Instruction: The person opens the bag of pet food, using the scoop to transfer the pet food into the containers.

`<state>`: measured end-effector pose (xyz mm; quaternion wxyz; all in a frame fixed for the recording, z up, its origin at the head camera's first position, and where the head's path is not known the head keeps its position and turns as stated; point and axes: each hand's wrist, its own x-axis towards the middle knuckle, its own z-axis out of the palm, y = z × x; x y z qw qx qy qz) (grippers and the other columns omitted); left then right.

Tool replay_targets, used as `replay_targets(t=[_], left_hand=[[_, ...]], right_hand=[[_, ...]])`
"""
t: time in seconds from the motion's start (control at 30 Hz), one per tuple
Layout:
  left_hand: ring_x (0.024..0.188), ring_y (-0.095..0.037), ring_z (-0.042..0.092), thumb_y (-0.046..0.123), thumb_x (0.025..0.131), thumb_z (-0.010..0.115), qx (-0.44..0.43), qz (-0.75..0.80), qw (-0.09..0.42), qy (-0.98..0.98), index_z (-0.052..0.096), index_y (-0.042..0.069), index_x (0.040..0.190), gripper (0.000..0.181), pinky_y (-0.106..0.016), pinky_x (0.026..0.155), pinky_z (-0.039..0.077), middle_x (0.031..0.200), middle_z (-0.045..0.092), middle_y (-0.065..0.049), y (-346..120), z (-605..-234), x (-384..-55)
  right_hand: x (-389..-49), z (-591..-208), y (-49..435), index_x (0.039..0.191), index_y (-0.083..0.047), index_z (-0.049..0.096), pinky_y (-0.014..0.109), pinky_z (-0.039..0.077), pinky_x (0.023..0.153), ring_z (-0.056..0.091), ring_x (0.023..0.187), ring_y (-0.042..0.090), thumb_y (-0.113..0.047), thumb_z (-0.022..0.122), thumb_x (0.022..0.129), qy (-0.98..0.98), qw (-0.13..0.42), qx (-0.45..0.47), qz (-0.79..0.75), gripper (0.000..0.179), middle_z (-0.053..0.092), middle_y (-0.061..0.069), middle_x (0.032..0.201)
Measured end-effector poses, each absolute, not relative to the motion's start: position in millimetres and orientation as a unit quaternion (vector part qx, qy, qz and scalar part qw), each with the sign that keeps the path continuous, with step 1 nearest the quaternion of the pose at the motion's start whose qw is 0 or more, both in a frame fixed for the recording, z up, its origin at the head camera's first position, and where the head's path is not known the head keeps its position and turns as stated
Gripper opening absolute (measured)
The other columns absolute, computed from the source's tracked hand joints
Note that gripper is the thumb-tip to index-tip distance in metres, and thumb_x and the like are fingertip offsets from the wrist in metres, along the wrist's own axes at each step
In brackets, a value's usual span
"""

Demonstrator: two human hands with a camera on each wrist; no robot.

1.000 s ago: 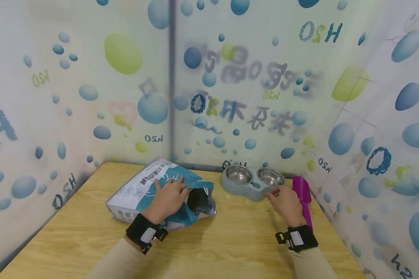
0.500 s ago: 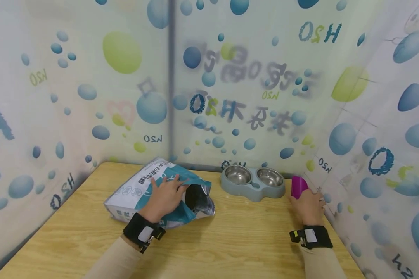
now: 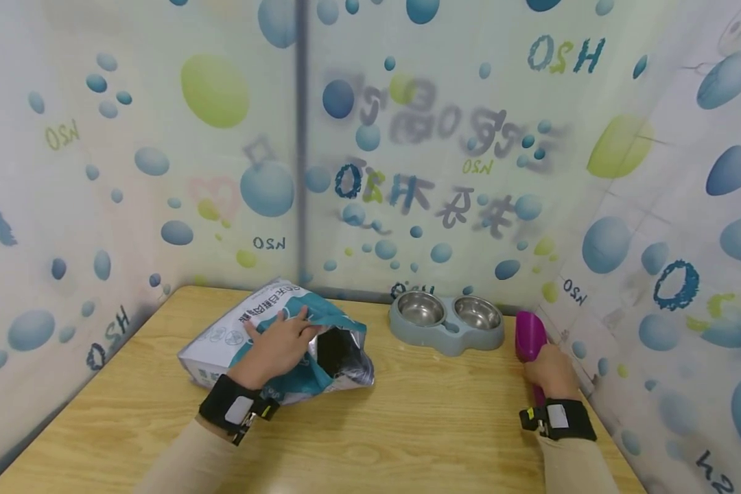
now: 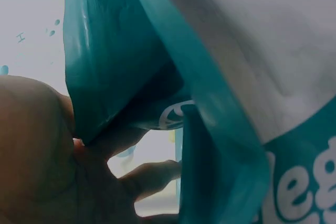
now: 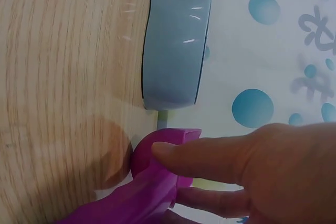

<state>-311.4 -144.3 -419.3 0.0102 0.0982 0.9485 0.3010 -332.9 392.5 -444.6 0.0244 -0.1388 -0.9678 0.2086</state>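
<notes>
A white and teal pet food bag (image 3: 222, 336) lies on its side at the left of the table, its dark mouth facing right. My left hand (image 3: 278, 350) is on top of it near the mouth, fingers spread. In the left wrist view the teal rim (image 4: 210, 103) passes between thumb and fingers, which hold it. At the right edge, my right hand (image 3: 554, 370) grips a magenta scoop (image 3: 530, 335) by its handle. The right wrist view has the thumb on top of the scoop (image 5: 152, 182), fingers underneath. Part of the handle is hidden by the hand.
A grey-blue double pet bowl (image 3: 447, 336) with two steel basins stands at the back of the wooden table (image 3: 420, 425), between bag and scoop. Curtain-like walls (image 3: 407, 171) with bubble prints close in the back and both sides.
My right hand has left the double bowl, moved right and taken hold of the scoop. My left hand has shifted slightly left, and the bag with it.
</notes>
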Motion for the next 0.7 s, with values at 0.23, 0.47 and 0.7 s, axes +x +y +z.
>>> replay_targets(t=[0.23, 0.47, 0.7], left_hand=[[0.175, -0.063, 0.016, 0.044, 0.125, 0.045, 0.104, 0.307, 0.023, 0.946, 0.067, 0.008, 0.163, 0.057, -0.1, 0.119, -0.02, 0.188, 0.035, -0.019, -147.2, -410.5, -304.7], [0.175, -0.062, 0.018, 0.052, 0.12, 0.052, 0.11, 0.335, 0.018, 0.936, 0.079, 0.014, 0.15, 0.055, -0.099, 0.119, -0.023, 0.186, 0.039, -0.016, -157.7, -423.3, -319.9], [0.175, -0.064, 0.018, 0.048, 0.12, 0.053, 0.106, 0.337, 0.019, 0.935, 0.078, 0.008, 0.151, 0.056, -0.1, 0.118, -0.02, 0.184, 0.041, -0.021, -154.9, -412.9, -311.2]], right_hand=[[-332.0, -444.5, 392.5, 0.118, 0.023, 0.06, 0.053, 0.062, 0.078, 0.071, 0.087, 0.044, -0.004, 0.072, 0.092, -0.968, 0.014, -0.143, 0.205, 0.04, 0.069, 0.037, 0.102], [-339.3, -449.5, 400.3, 0.129, 0.023, 0.056, 0.059, 0.063, 0.085, 0.072, 0.092, 0.047, -0.007, 0.073, 0.093, -0.971, 0.008, -0.134, 0.196, 0.05, 0.071, 0.039, 0.108], [-370.4, -484.6, 430.5, 0.128, 0.017, 0.061, 0.052, 0.06, 0.078, 0.07, 0.086, 0.042, -0.012, 0.075, 0.087, -0.974, 0.024, -0.13, 0.182, 0.052, 0.073, 0.028, 0.099]])
